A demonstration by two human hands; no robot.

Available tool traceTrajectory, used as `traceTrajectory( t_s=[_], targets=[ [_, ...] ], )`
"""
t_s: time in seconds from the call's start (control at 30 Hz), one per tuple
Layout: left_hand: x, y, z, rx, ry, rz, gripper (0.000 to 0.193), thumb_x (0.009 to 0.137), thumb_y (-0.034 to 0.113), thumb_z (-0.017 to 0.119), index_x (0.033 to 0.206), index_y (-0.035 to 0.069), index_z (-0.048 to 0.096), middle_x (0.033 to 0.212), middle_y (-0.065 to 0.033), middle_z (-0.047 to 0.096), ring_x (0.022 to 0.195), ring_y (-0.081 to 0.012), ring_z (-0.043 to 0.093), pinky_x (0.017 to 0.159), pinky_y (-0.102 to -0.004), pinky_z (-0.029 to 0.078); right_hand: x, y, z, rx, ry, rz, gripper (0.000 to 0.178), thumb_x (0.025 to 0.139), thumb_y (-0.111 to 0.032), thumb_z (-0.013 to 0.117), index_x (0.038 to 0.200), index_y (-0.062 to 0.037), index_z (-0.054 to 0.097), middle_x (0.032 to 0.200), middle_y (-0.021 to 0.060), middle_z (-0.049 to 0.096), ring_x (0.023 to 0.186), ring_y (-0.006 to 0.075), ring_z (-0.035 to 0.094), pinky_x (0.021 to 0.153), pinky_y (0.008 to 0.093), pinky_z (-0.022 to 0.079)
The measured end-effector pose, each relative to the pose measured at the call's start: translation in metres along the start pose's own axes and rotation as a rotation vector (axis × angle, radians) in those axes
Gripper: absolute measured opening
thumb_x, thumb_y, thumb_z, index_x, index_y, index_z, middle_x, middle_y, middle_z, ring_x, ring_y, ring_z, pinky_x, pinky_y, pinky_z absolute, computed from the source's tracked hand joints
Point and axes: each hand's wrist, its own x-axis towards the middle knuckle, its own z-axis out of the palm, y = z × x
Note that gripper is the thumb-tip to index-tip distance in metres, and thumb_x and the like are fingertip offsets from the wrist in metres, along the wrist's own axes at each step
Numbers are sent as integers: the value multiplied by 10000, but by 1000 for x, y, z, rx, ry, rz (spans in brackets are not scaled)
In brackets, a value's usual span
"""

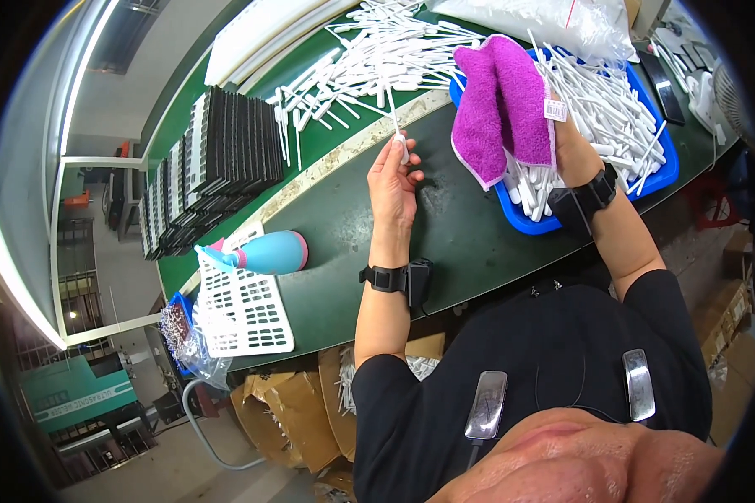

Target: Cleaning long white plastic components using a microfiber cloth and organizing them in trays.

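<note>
Near the centre of the frame, we see the left hand [392, 180] pinching a slim white plastic stick [403, 150] by its thicker end, the thin shaft pointing toward the top edge. To the upper right, the right hand [572, 144] is partly covered by a fuzzy purple terry cloth [524, 92] with a white paper tag [555, 110]; we cannot tell how its hidden fingers stand. The cloth lies over a rectangular blue plastic tray [530, 225] heaped with similar white sticks [625, 105]. At top centre we find a loose pile of white sticks [411, 54] on the green tabletop [457, 239]. At left centre, we note stacked black ridged panels [239, 138] and, below them, a light-blue spray bottle with a pink base [273, 253] on a white perforated plastic sheet [268, 335].
</note>
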Motion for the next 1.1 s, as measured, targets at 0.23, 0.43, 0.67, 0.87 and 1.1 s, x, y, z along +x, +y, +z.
traceTrajectory(
  t_s=[0.23,0.43,0.67,0.87,1.1],
  targets=[
    [-4,0,10,26,34,83,271,912,196,568,1118,20,572,906,-39,627,666,-93,566,500,-217,439,11,2,-30,208,10,-6,474,901,-313,549,1274,-33,462,1156,136,587,1009,226,609,892,374,508],
    [-22,-16,54,206,-149,96,215,926,178,537,1033,-5,568,851,-80,615,575,-107,567,455,-224,437,-6,10,32,-127,137,163,304,904,-260,535,1089,-21,571,947,96,638,804,200,635,699,306,533],
    [-53,-17,79,312,-475,-128,170,938,114,474,888,-25,558,695,-99,588,502,-131,566,422,-222,440,0,28,19,-23,27,-37,241,906,-216,525,1039,-21,573,825,69,621,690,159,601,608,284,492],
    [-46,-21,72,100,-553,-358,114,902,64,494,919,-24,563,677,-92,587,521,-156,583,429,-238,447,13,5,-11,187,-358,-57,248,909,-218,522,1072,-41,578,892,74,623,743,145,598,641,277,494],
    [-39,-44,46,932,-245,651,111,869,69,567,928,-14,610,706,-72,616,597,-130,611,506,-218,453,3,41,45,-451,104,-208,263,901,-180,531,1103,-20,582,939,79,631,800,114,594,647,253,489]
  ],
)
